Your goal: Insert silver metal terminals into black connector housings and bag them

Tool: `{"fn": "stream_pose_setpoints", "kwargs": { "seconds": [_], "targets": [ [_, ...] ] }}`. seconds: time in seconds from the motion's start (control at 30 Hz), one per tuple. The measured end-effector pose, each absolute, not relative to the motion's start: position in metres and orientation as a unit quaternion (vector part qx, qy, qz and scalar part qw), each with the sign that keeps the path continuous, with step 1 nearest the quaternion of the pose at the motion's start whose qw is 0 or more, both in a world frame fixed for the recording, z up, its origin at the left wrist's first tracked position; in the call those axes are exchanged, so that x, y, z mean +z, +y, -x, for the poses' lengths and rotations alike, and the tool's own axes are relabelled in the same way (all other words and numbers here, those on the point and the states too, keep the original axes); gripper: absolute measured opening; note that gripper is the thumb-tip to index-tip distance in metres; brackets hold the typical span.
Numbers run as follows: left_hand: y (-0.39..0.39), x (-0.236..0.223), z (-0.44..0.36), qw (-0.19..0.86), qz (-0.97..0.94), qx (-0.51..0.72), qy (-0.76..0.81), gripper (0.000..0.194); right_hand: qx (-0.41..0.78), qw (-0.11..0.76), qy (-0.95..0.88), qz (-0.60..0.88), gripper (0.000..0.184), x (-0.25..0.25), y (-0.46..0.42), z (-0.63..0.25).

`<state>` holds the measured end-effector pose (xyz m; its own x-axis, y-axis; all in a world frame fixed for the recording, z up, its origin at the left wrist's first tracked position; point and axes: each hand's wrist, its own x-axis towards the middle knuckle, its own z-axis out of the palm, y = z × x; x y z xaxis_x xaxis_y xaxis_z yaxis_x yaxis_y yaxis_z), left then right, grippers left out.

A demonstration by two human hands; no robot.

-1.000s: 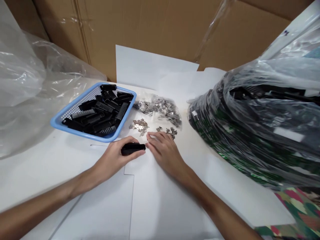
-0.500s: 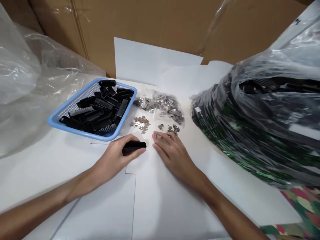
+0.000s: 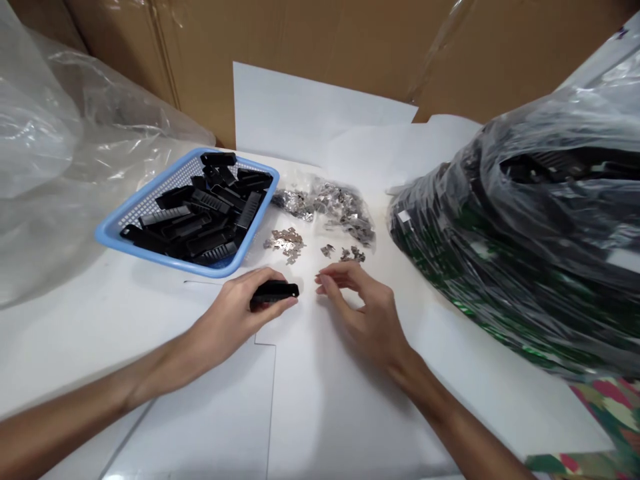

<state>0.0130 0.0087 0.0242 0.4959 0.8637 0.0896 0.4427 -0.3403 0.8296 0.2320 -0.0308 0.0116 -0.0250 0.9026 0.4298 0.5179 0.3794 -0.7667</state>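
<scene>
My left hand [image 3: 250, 303] is wrapped round a black plastic casing [image 3: 276, 291], whose right end sticks out past the thumb and fingers. Just to its right, my right hand [image 3: 363, 300] is raised a little over the white surface with thumb and index fingertips pinched together. Whatever is in that pinch, if anything, is too small to make out. Beyond the hands lie a loose pile of flat metal pieces [image 3: 286, 244] and a smaller group of metal clips [image 3: 353, 254], with one more clip [image 3: 327, 250] beside it.
A blue basket [image 3: 103, 233] full of black casings [image 3: 210, 207] stands at the left. Clear bags of metal parts [image 3: 343, 207] lie behind the piles. At the right bulges a large plastic bag [image 3: 480, 253] of dark parts. Cardboard [image 3: 325, 33] rises at the back.
My right hand has gone from fingers outstretched near the surface to a thumb-and-index pinch, lifted slightly. The left hand keeps hold of the black casing. The view has shifted slightly.
</scene>
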Motion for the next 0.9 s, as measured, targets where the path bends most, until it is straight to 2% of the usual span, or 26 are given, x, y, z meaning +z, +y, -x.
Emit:
{"fn": "stream_pose_setpoints", "kwargs": {
  "seconds": [0.2, 0.43, 0.53, 0.67, 0.9],
  "targets": [
    [0.007, 0.015, -0.011, 0.335, -0.809, 0.306, 0.373, 0.019, 0.272, 0.455, -0.715, 0.457, 0.013, 0.017, -0.032, -0.226],
    [0.002, 0.009, -0.014, 0.264, -0.834, 0.325, 0.359, 0.017, 0.32, 0.485, -0.632, 0.513, 0.007, 0.017, -0.035, -0.226],
    [0.0, 0.008, -0.015, 0.239, -0.843, 0.331, 0.351, 0.017, 0.334, 0.487, -0.61, 0.528, 0.013, 0.017, -0.037, -0.223],
    [-0.004, 0.01, -0.015, 0.23, -0.852, 0.312, 0.353, 0.015, 0.298, 0.478, -0.627, 0.538, 0.006, 0.018, -0.04, -0.219],
    [-0.009, 0.011, -0.013, 0.212, -0.863, 0.294, 0.353, 0.013, 0.191, 0.469, -0.688, 0.519, 0.011, 0.021, -0.044, -0.214]
  ]
}}
